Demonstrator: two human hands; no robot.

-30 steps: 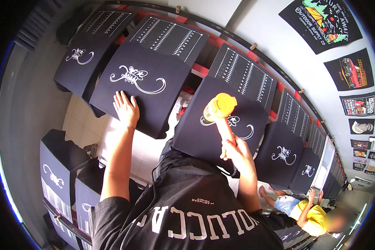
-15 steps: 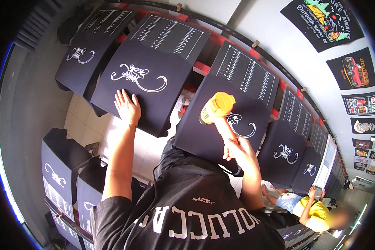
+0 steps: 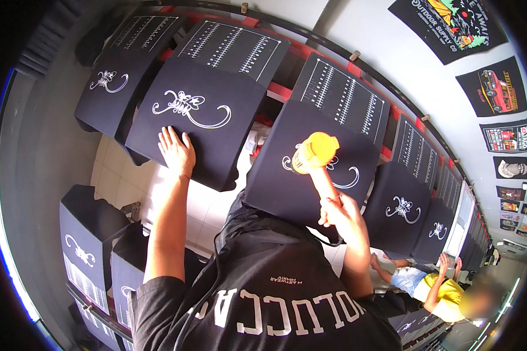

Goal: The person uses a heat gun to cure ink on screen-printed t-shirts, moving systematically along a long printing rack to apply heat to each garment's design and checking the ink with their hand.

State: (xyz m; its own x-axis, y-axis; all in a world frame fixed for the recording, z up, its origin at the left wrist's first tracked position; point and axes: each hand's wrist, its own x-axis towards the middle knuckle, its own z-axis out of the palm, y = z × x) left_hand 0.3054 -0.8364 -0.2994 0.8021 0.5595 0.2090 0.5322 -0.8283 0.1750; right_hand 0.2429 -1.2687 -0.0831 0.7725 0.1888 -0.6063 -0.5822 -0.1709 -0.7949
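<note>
My right hand [image 3: 344, 215] is closed around the handle of an orange heat gun [image 3: 319, 151]. Its barrel is over the dark cloth on the middle board [image 3: 269, 181] and covers part of the white printed design [image 3: 350, 178]. I cannot tell how far the barrel is above the cloth. To the left, my left hand [image 3: 177, 150] lies flat with fingers apart on the dark cloth of the neighbouring board [image 3: 222, 161]. Just beyond those fingers is a white curling print [image 3: 187, 108].
More cloth-covered boards stand in a row, including a left one [image 3: 120, 99] and a right one [image 3: 395, 225]. Others stand behind at lower left [image 3: 91, 225]. A person in yellow [image 3: 451, 298] is at the lower right. Printed dark cloths [image 3: 498, 88] hang on the right wall.
The heat gun has shifted slightly right over the middle board and its barrel has turned. My right hand has moved a little with it. My left hand stays on its board.
</note>
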